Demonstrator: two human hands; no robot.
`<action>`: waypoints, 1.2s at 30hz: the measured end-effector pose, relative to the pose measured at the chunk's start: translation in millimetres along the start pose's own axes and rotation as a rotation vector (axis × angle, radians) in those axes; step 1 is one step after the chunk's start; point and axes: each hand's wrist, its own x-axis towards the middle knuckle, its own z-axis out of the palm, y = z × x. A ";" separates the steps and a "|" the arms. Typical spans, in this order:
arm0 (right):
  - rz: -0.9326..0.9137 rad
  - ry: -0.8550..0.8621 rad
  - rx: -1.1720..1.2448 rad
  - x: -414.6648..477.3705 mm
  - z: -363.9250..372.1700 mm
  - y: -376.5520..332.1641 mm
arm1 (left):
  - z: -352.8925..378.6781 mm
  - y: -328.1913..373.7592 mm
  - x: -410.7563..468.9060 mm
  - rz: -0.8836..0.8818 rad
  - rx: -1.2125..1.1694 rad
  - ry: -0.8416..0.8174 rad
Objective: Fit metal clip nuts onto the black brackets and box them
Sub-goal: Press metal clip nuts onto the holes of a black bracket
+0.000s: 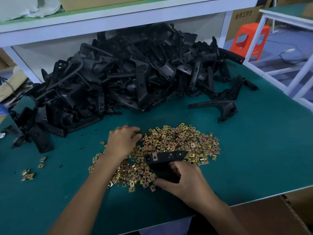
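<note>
A spread of gold-coloured metal clip nuts point(183, 141) lies on the green table point(254, 158) in front of me. My right hand point(184, 180) grips a black bracket point(166, 160) over the near part of the spread; one clip nut point(154, 157) sits on the bracket's left end. My left hand point(123, 141) rests palm down at the spread's left edge, its fingertips curled among the nuts. Whether a nut is pinched in those fingers is hidden. A big heap of black brackets point(122, 77) fills the back of the table.
A single bracket point(218, 109) lies apart at the right of the heap. A few stray nuts point(28, 176) lie at the left. A white shelf point(118, 16) overhangs the heap. A cardboard box point(274, 216) stands below the table's near right edge. An orange stool point(250, 39) stands beyond.
</note>
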 end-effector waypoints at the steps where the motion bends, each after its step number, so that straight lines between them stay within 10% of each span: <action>1: 0.001 -0.003 0.000 0.1 0.0 0.1 | 0.5 -0.2 1.6 -0.007 -0.035 0.000; 19: -0.067 0.017 0.014 -0.9 1.8 2.4 | -37.7 3.4 -29.5 -0.059 -0.720 -0.022; 36: -0.110 0.033 -0.034 0.4 5.1 2.8 | -40.9 60.7 -62.7 0.104 -0.895 -0.211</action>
